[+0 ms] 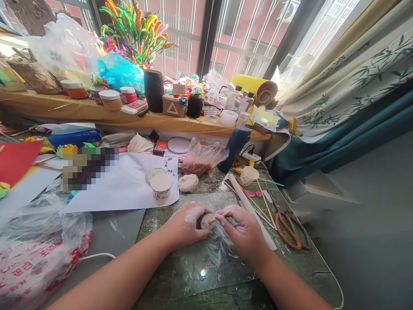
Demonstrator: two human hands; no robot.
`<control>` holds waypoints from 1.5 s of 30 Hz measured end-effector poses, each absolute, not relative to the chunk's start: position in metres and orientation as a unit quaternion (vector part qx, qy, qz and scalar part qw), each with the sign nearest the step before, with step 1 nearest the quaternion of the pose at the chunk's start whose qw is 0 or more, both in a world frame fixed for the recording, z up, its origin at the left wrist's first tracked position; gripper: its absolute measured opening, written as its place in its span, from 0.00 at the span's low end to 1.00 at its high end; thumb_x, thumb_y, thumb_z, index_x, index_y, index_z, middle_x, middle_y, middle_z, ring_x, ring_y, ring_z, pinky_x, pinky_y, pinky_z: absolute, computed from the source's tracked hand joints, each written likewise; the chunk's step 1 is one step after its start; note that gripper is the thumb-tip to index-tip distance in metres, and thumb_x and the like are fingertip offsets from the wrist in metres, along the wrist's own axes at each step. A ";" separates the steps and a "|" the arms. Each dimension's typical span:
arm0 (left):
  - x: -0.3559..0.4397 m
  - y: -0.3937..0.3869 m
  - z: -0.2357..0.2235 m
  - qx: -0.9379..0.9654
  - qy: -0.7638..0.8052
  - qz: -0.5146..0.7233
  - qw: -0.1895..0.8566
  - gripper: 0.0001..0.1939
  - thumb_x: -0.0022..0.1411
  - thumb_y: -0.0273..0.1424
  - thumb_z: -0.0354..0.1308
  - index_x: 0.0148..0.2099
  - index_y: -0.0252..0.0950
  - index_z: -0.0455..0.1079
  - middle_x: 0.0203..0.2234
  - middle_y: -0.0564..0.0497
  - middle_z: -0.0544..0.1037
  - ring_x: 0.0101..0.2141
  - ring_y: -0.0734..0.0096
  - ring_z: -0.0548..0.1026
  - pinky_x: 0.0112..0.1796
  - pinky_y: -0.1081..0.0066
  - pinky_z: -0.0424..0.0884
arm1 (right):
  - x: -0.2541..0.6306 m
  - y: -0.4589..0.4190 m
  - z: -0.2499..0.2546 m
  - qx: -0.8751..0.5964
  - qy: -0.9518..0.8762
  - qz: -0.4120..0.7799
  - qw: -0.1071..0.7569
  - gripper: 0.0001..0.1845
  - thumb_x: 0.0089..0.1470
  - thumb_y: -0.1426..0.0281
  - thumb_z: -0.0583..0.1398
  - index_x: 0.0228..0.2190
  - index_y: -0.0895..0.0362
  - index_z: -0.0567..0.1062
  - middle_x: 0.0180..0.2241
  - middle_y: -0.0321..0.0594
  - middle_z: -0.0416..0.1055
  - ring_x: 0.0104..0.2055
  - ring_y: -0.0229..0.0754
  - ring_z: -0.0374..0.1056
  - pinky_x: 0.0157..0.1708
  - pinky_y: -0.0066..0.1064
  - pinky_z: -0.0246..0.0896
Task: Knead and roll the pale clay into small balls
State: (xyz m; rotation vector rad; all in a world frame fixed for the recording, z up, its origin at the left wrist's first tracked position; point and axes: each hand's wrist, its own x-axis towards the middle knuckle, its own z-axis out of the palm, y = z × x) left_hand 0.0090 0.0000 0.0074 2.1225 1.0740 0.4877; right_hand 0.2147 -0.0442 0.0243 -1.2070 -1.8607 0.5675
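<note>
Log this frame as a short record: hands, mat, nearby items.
left_hand: left hand grips pale round piece
right_hand: right hand pinches something thin at the piece; type unclear
under_hands: clear sheet, white smears
beyond_hands: whitish lump, blue bottle
right_side: white rod, orange-handled scissors

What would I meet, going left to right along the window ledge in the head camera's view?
Orange jar, yellow jar, red jar, black cylinder, woven box, black pot, yellow roll.
</note>
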 end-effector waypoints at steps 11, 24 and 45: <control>0.008 0.001 0.007 0.820 0.421 0.188 0.341 0.24 0.50 0.33 0.71 0.51 0.42 0.75 0.47 0.49 0.80 0.50 0.54 0.75 0.53 0.57 0.69 | 0.238 -0.033 0.070 -0.529 -0.675 0.312 0.409 0.13 0.63 0.64 0.60 0.46 0.53 0.80 0.42 0.45 0.82 0.41 0.48 0.79 0.43 0.40 0.75; 0.008 0.004 -0.004 0.775 0.445 0.289 0.345 0.29 0.54 0.36 0.69 0.58 0.45 0.74 0.52 0.49 0.80 0.52 0.57 0.77 0.56 0.59 0.72 | 0.307 -0.044 -0.016 -0.413 -0.877 0.041 0.242 0.29 0.61 0.82 0.53 0.59 0.51 0.73 0.57 0.49 0.74 0.63 0.50 0.67 0.61 0.48 0.67; 0.005 -0.012 0.009 0.743 0.338 0.330 0.474 0.33 0.53 0.40 0.72 0.61 0.43 0.70 0.51 0.48 0.80 0.50 0.58 0.77 0.53 0.64 0.72 | 0.135 -0.061 0.007 -0.226 -0.067 0.794 0.561 0.23 0.59 0.47 0.60 0.33 0.55 0.78 0.30 0.37 0.77 0.34 0.40 0.73 0.42 0.32 0.69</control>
